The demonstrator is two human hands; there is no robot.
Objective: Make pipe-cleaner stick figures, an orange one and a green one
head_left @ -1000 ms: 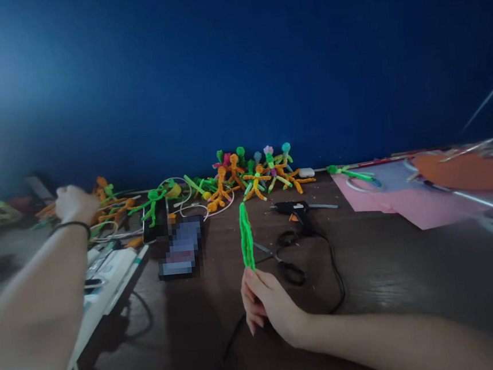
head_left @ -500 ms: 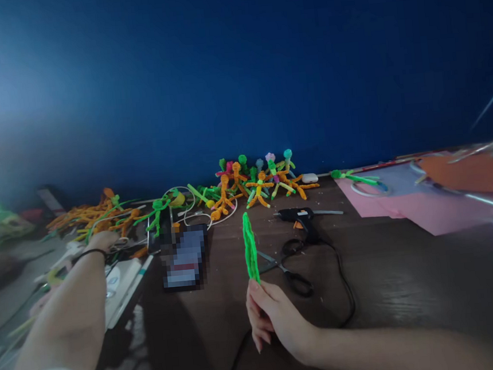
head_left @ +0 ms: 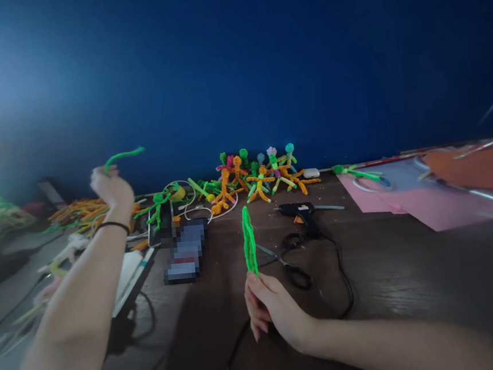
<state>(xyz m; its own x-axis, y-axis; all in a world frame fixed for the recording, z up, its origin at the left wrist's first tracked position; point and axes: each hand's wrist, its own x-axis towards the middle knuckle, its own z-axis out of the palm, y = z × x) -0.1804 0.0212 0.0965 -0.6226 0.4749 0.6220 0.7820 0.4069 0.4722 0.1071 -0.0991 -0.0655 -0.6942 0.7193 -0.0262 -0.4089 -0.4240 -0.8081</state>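
Raised above the pile at the left, my left hand (head_left: 112, 188) is closed on a green pipe cleaner (head_left: 125, 154), whose free end curves out to the right. At the middle, my right hand (head_left: 274, 303) pinches the lower end of a bright green folded pipe cleaner (head_left: 249, 242), held upright with its strands side by side. Under my left hand lies a heap of orange pipe cleaners (head_left: 80, 213). Behind my right hand, scissors (head_left: 285, 259) with black handles rest on the dark table (head_left: 391, 264).
Several pipe-cleaner figures (head_left: 259, 181) lean by the blue wall. A black glue gun (head_left: 298, 211) has a cord trailing toward me. A phone (head_left: 187, 253) lies left of centre. Pink paper sheets (head_left: 421, 210) spread at the right. White cables (head_left: 192, 210) loop near the figures.
My left hand has risen out of the pile at the left, lifting a green pipe cleaner. My right hand holds its folded green pipe cleaner in nearly the same place.
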